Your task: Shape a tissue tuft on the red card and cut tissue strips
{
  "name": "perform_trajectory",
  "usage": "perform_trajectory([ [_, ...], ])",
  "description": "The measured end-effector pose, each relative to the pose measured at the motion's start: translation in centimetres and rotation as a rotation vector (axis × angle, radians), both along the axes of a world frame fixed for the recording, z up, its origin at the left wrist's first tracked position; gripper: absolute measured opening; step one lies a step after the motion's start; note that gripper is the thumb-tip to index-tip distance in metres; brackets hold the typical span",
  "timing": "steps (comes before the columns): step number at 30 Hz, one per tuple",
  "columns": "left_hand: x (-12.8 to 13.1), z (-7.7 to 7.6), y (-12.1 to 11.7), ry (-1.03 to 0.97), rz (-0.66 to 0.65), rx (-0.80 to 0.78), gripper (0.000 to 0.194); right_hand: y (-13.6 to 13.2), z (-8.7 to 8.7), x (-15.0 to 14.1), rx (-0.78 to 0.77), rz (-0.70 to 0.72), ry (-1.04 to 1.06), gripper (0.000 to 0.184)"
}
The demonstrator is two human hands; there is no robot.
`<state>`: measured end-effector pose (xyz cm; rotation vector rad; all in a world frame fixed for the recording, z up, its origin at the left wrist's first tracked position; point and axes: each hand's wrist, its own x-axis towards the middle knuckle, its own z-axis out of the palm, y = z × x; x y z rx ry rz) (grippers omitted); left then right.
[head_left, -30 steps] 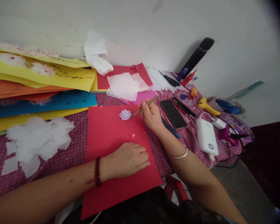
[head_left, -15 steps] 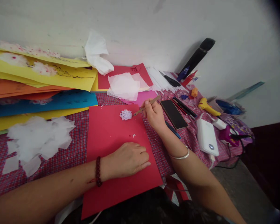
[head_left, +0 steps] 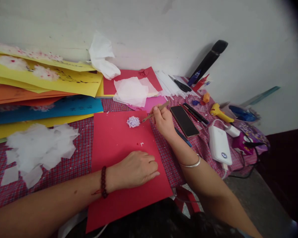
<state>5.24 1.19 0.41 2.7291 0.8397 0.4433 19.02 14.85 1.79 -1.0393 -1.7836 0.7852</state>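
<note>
A red card sheet (head_left: 114, 142) lies on the checked cloth in front of me. My left hand (head_left: 136, 168) rests flat on its lower part, fingers stretched out, holding it down. My right hand (head_left: 164, 122) is closed round a thin wooden stick (head_left: 155, 111) at the sheet's upper right edge. The stick's tip points at a small white-and-purple crumpled paper flower (head_left: 133, 121) sitting on the red sheet. The tip is at the flower's right side, about touching it.
Stacked yellow, orange and blue card sheets (head_left: 39, 92) lie at the left, with torn white tissue (head_left: 39, 148) below. A phone (head_left: 184, 120), pens (head_left: 196, 113), white power bank (head_left: 220, 145), yellow glue gun (head_left: 220, 112) and scissors (head_left: 181, 85) crowd the right. Tissue squares (head_left: 131, 91) lie behind.
My right hand drew the stick slightly away from the paper flower and then brought its tip back to it. My left hand has stayed in place.
</note>
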Motion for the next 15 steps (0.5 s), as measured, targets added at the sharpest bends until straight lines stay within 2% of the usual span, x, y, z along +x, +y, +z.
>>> perform_trajectory([
  [15, -0.05, -0.08, -0.03, -0.021, 0.004, 0.021, 0.031, 0.24, -0.26, 0.06, 0.009, -0.005, -0.009, 0.042],
])
